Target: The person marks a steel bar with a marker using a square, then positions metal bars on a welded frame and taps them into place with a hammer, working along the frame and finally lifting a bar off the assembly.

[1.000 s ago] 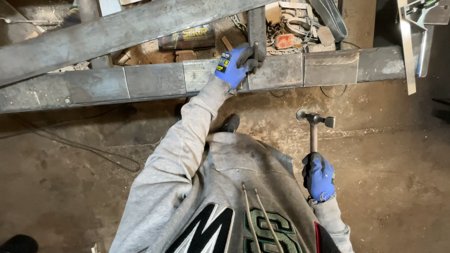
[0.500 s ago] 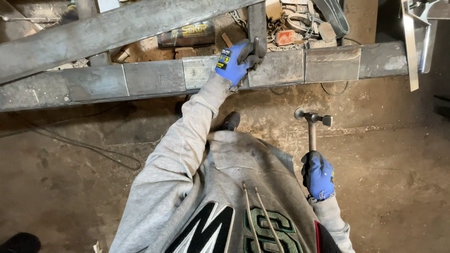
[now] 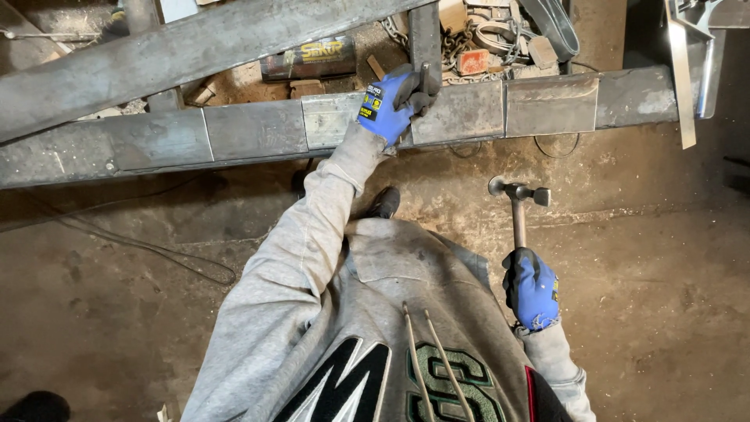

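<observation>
My left hand (image 3: 393, 105), in a blue and black glove, grips the top edge of a long grey steel beam (image 3: 250, 131) where an upright steel bar (image 3: 426, 35) meets it. The arm wears a grey sweatshirt sleeve. My right hand (image 3: 531, 287), also in a blue glove, holds the wooden handle of a ball-peen hammer (image 3: 518, 197). The hammer head points up and hangs below the beam, apart from it. Two thin metal rods (image 3: 426, 367) lie against my chest.
A second sloping steel beam (image 3: 180, 48) crosses the upper left. Behind the beams lie a dark cylinder (image 3: 308, 59), chain, bricks and scrap (image 3: 484, 39). A metal strip (image 3: 681, 78) hangs at the right. A cable (image 3: 141, 246) trails over the dirty concrete floor.
The view has shifted slightly. My left hand stays on the beam and my right hand has kept the hammer at about the same height.
</observation>
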